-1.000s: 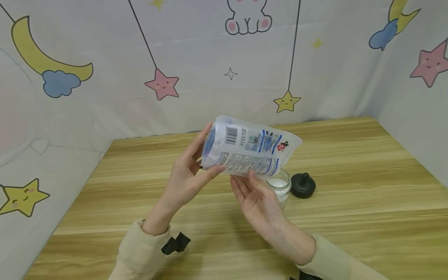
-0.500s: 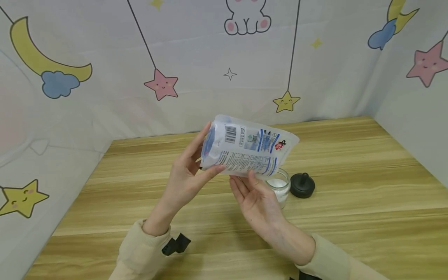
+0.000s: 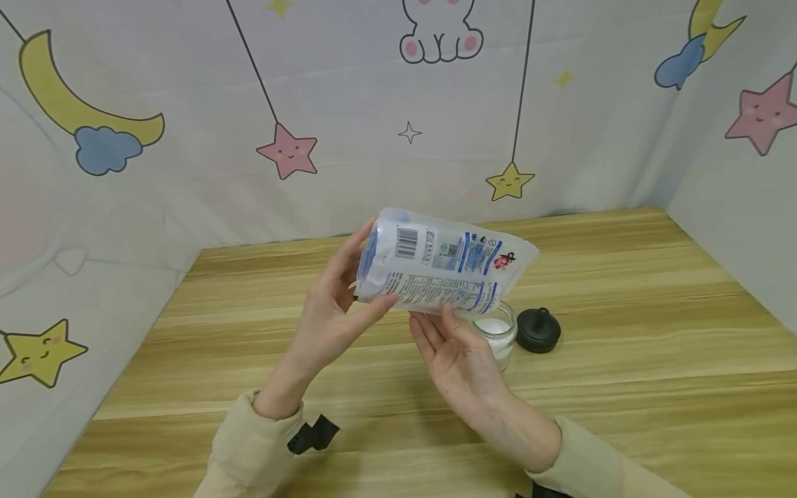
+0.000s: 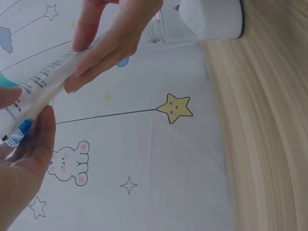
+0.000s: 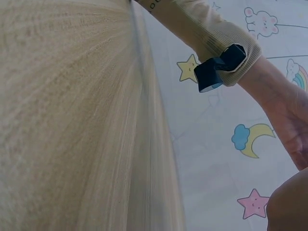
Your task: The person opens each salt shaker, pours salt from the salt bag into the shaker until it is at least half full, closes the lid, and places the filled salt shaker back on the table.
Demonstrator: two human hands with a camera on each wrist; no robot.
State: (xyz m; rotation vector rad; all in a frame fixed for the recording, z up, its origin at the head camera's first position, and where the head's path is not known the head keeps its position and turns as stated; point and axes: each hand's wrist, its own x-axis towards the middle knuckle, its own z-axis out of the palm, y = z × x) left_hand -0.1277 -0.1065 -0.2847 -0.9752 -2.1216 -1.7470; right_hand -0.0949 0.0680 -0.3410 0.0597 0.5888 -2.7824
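Note:
A white plastic pouch (image 3: 445,266) with blue print, a barcode and a small red logo is held tilted above the table, its right end reaching over a glass jar. My left hand (image 3: 324,315) grips its left end, thumb on the printed face and fingers behind. Its lower edge lies between the thumb and fingers of my right hand (image 3: 463,366). The left wrist view shows the pouch (image 4: 43,84) edge-on between both hands. White contents partly fill the lidless glass jar (image 3: 503,349), which is partly hidden behind the right hand.
A black lid (image 3: 538,330) with a knob lies to the right of the jar on the wooden table (image 3: 654,311). A white cloth (image 3: 349,83) printed with stars and moons hangs behind and at the sides. A dark device (image 3: 313,434) is on the left sleeve.
The pouch has shifted very slightly in the hands, with small wobbles in its tilt. Both hands keep nearly the same place, and the jar and lid have not moved.

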